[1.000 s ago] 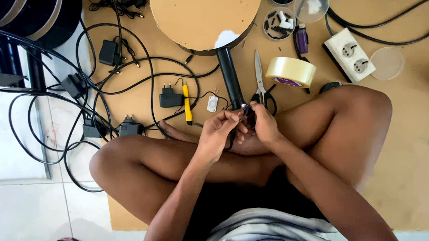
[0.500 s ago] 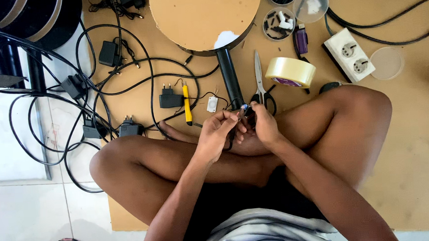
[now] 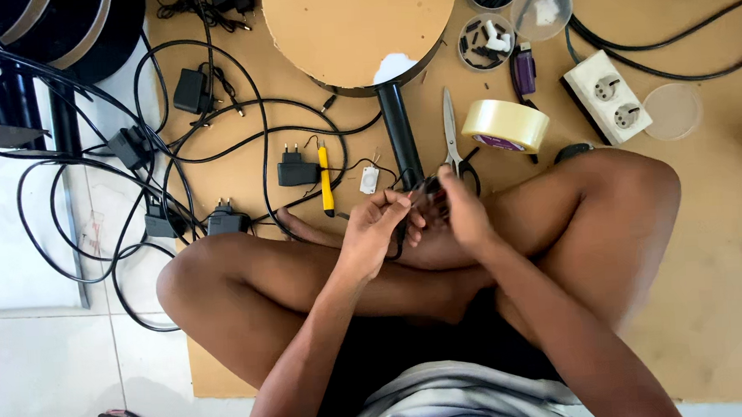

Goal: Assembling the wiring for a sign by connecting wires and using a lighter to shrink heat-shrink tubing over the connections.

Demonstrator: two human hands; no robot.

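I sit cross-legged on a brown board on the floor. Both hands meet above my crossed legs. My left hand (image 3: pixel 379 227) pinches a thin black cable (image 3: pixel 400 242) that hangs down between the fingers. My right hand (image 3: pixel 464 212) grips the same cable's end close to the left fingertips; the tip itself is too small to make out. Just beyond the hands lie a pair of scissors (image 3: pixel 452 132), a black tube (image 3: pixel 401 139) and a small white part (image 3: pixel 369 180).
A roll of clear tape (image 3: pixel 505 126), a white double socket (image 3: pixel 606 97), a yellow cutter (image 3: pixel 325 179), round containers with small parts (image 3: pixel 487 42) and a round wooden disc (image 3: pixel 360 27) lie ahead. Black power adapters (image 3: pixel 298 169) and tangled cables (image 3: pixel 133 187) spread to the left.
My hands have shifted slightly while working the cable end; the fingers of both stay closed on it. Nothing else on the board moved.
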